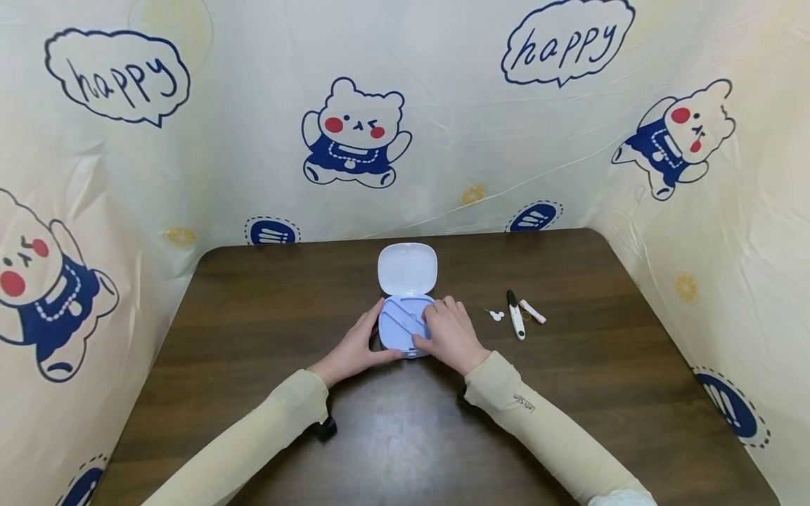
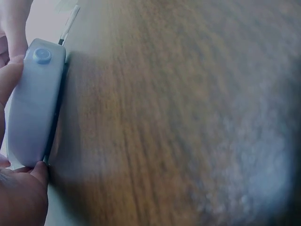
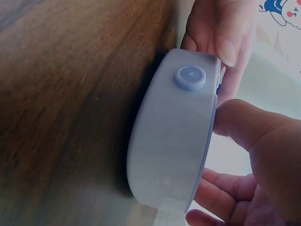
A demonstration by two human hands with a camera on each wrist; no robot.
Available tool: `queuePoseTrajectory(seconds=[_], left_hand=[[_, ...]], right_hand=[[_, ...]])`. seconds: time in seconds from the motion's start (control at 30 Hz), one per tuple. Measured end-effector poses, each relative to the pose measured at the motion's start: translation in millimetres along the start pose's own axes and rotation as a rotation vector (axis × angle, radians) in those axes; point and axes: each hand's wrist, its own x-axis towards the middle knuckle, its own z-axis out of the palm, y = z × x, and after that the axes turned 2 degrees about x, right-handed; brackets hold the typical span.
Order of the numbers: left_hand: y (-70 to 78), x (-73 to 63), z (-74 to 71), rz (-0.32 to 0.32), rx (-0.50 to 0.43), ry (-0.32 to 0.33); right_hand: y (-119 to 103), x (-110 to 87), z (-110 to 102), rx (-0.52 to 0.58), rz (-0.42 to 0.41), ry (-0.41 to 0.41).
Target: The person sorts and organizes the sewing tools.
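Fingers [image 1: 387,355] of both hands [image 1: 354,351] [image 1: 454,339] grip the case [image 3: 167,136] — pale blue, round-cornered, lid [image 1: 408,269] open.

The rounded-square plastic case [image 3: 162,141] has a pale blue-grey outer wall and a light blue round button [image 3: 190,76]. Its flat plastic insert [image 1: 397,320] is plain periwinkle blue; its rounded lid [image 1: 408,268] is translucent white. The slim pen-shaped tool [image 1: 516,318] is part black, part white. The small mouse-head-shaped piece [image 1: 496,316] is white. The wooden worktop [image 1: 285,288] is dark brown with streaked grain. The cream cloth backdrop [image 1: 455,84] bears navy-outlined bears with red cheeks, navy "happy" speech bubbles and yellow-orange citrus slices.
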Motion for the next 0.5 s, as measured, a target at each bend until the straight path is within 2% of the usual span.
queuePoseTrajectory(seconds=[0.5], left_hand=[[1.8,-0.8,-0.3,-0.017,0.025,0.002]], right_hand=[[3.6,0.2,-0.4,-0.006,0.008,-0.046]])
